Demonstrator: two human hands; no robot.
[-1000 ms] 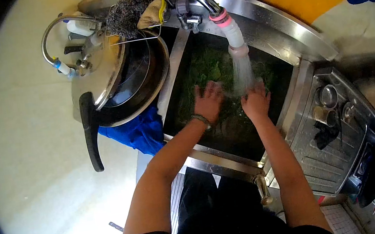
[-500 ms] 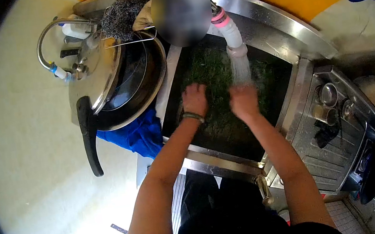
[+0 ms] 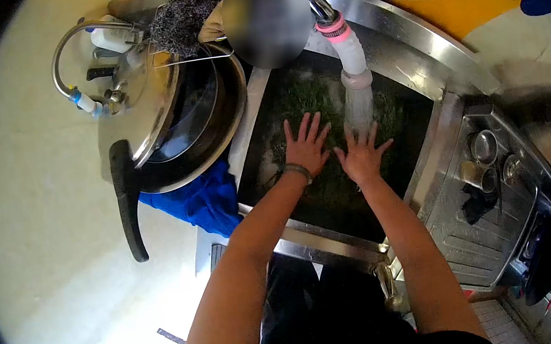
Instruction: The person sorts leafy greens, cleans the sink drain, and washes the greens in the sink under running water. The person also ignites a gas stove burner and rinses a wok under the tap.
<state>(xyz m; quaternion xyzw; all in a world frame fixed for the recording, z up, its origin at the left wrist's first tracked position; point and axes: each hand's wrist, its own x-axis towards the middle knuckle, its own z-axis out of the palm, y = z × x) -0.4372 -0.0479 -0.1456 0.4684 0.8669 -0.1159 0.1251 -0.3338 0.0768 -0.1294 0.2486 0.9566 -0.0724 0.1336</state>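
Observation:
Green leafy stalks (image 3: 304,97) lie in the water of a dark sink basin (image 3: 345,215). Both hands are over the basin, palms down. My left hand (image 3: 307,146) has its fingers spread on the leaves and wears a band at the wrist. Beside it on the right, my right hand (image 3: 362,156) is spread too, with its fingertips at the foot of the running water. The water pours from a white tap nozzle (image 3: 354,62) with a pink ring. Neither hand grips anything.
At the left stand a large steel lid with a black handle (image 3: 127,200) and dark pans, above a blue cloth (image 3: 205,199). A steel scrubber (image 3: 184,24) sits in a wire rack. On the right, a ribbed drainboard (image 3: 472,239) holds small metal cups (image 3: 483,146).
The fingers of both hands have gone from curled to spread flat. My left hand has shifted right, closer to my right hand. The view has moved slightly.

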